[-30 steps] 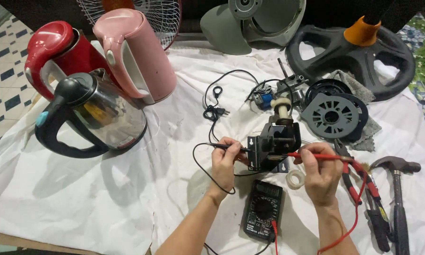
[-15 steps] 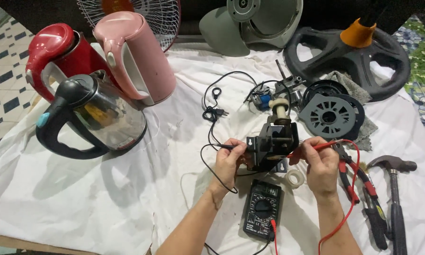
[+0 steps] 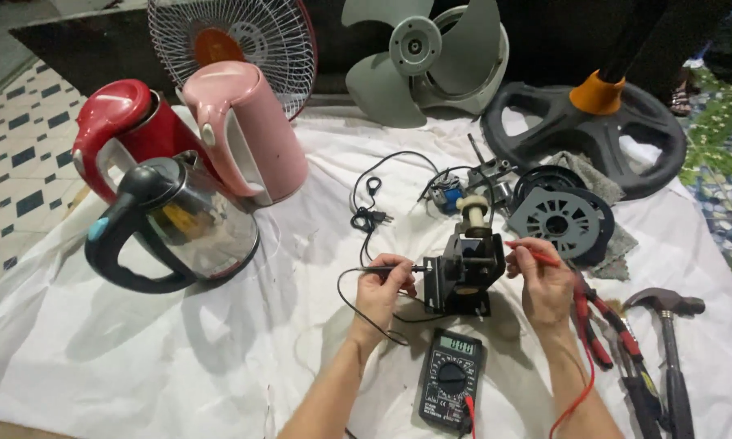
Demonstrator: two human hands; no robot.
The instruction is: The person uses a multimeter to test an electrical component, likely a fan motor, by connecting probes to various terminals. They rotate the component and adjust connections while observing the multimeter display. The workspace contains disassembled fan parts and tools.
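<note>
A black fan motor (image 3: 464,272) with a cream shaft end stands upright on the white cloth (image 3: 138,358). My left hand (image 3: 382,291) pinches a black test probe (image 3: 386,267) whose tip meets the motor's left side. On the other side, my right hand (image 3: 545,280) holds a red test probe (image 3: 533,254), its tip against the motor's right side. Both leads run down to a black multimeter (image 3: 451,380) lying just in front of the motor, display lit.
Three kettles, red (image 3: 118,130), pink (image 3: 248,130) and glass with black handle (image 3: 171,232), stand at the left. Behind are a fan grille (image 3: 228,36), grey fan blade (image 3: 419,57) and black fan base (image 3: 586,134). Red-handled pliers (image 3: 602,329) and a hammer (image 3: 671,341) lie at the right.
Both hands and the probes stay at the motor, shifting only slightly. The camera has moved closer and tilted up, so the fan parts at the back show more.
</note>
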